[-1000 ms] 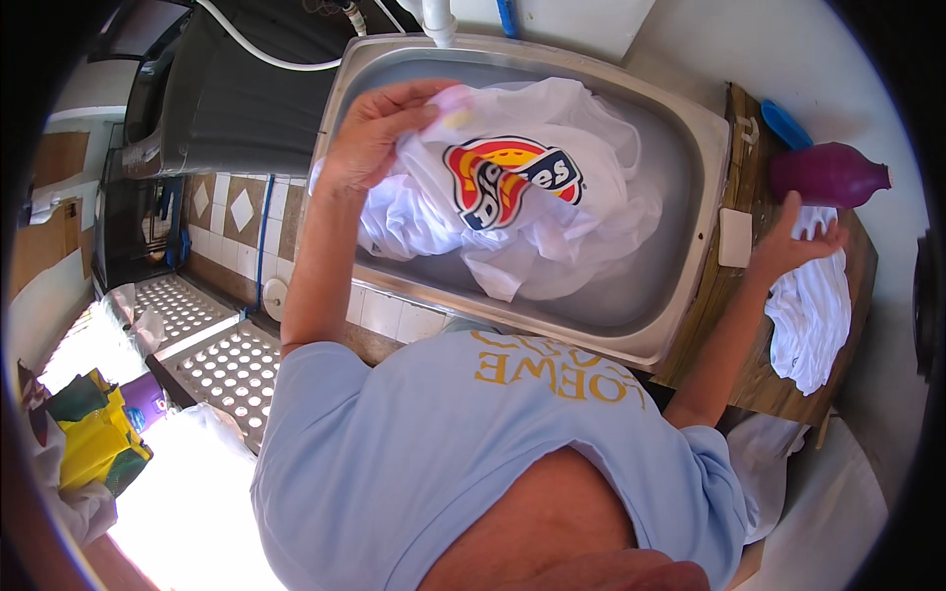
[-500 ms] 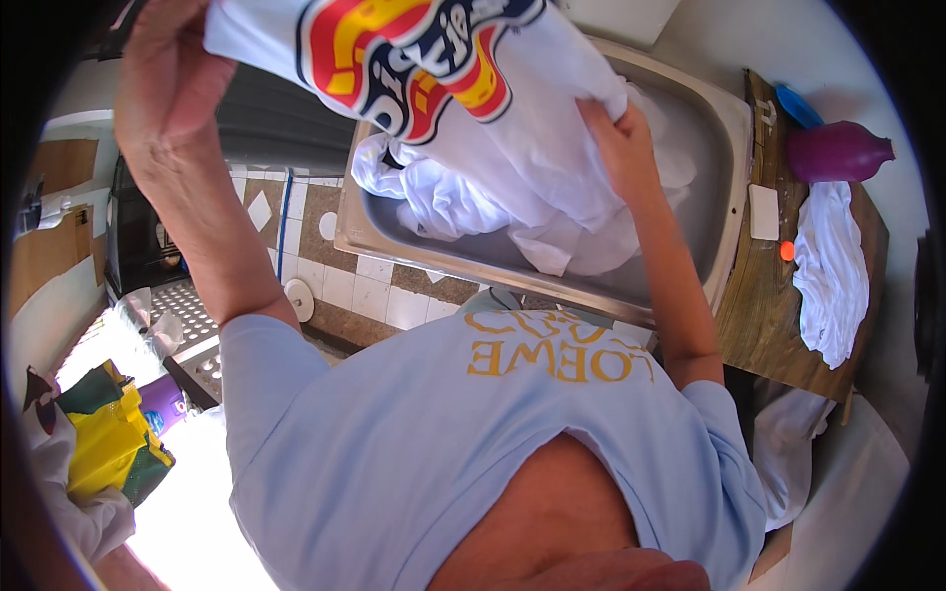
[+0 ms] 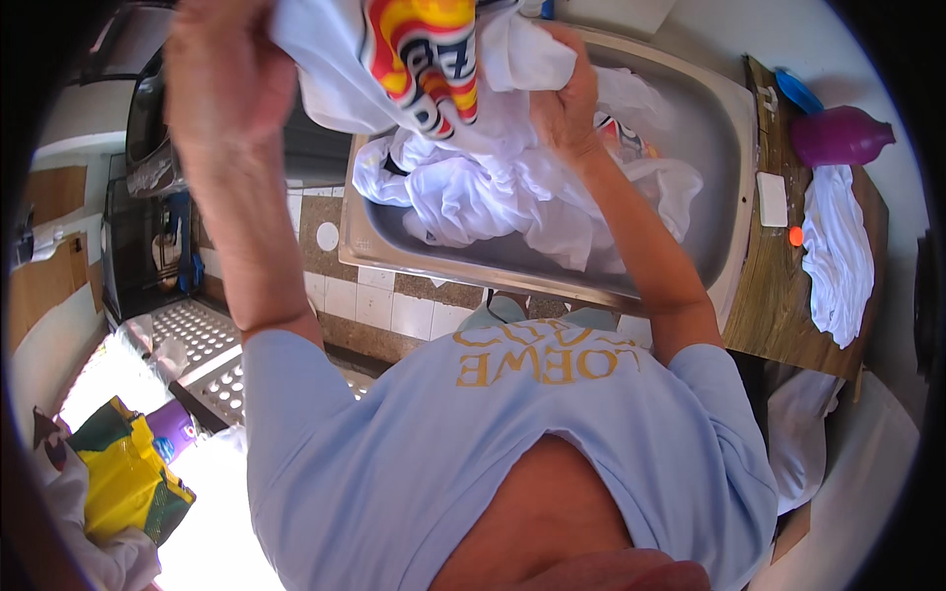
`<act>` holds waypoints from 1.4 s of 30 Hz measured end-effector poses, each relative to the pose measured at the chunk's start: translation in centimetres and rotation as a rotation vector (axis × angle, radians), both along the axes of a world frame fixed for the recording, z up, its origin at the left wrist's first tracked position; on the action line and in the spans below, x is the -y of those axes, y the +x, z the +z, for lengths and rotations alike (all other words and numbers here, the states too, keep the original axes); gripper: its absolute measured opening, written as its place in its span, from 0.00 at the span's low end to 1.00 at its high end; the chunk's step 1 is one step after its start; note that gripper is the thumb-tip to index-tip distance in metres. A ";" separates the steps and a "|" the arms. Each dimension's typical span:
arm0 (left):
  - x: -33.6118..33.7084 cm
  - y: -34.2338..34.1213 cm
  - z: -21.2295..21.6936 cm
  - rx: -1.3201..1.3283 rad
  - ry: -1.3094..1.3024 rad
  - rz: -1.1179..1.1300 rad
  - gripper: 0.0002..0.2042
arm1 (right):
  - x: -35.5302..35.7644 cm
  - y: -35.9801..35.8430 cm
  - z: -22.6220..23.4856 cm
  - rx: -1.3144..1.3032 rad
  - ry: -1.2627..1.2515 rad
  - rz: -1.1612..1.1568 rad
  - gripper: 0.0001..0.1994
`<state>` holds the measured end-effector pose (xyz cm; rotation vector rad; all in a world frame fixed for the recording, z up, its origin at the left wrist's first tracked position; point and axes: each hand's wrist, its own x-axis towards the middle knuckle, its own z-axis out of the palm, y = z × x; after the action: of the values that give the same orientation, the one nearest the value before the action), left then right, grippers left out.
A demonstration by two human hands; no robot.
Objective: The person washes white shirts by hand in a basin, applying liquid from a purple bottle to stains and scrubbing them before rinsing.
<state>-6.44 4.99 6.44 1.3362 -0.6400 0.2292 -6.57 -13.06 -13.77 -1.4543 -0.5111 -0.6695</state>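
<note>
A white shirt with a red, yellow and black print (image 3: 424,69) is lifted above a steel sink (image 3: 709,246). My left hand (image 3: 222,79) grips its upper left part near the top edge of the view. My right hand (image 3: 564,103) clutches the white cloth on the shirt's right side, over the basin. More white laundry (image 3: 493,202) lies bunched in the sink under the lifted shirt.
A wooden counter (image 3: 778,315) right of the sink carries a white cloth (image 3: 838,256), a purple bottle (image 3: 838,138), a white soap bar (image 3: 771,199) and a small orange cap (image 3: 795,236). A yellow bag (image 3: 123,483) lies on the floor at lower left, beside a perforated metal step (image 3: 202,340).
My right hand left the counter and took hold of the shirt. Both hands raised the printed shirt out of the sink, up toward the camera.
</note>
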 end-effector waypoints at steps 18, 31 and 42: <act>-1.6 -4.5 -26.5 -0.607 0.114 0.233 0.17 | 20.0 -4.4 -12.4 -0.726 -0.368 -0.509 0.19; 15.4 -2.9 -25.5 0.146 0.643 0.020 0.14 | 20.2 -3.4 -13.3 -1.033 1.034 0.150 0.12; 23.8 -0.5 -34.7 -0.296 0.813 -0.333 0.12 | 17.2 -5.8 -9.0 -0.715 -0.024 -0.509 0.16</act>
<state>-6.97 -18.85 -28.31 1.9523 -0.7191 -0.5502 -12.41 -30.28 -22.82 -1.7369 0.4196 -0.4802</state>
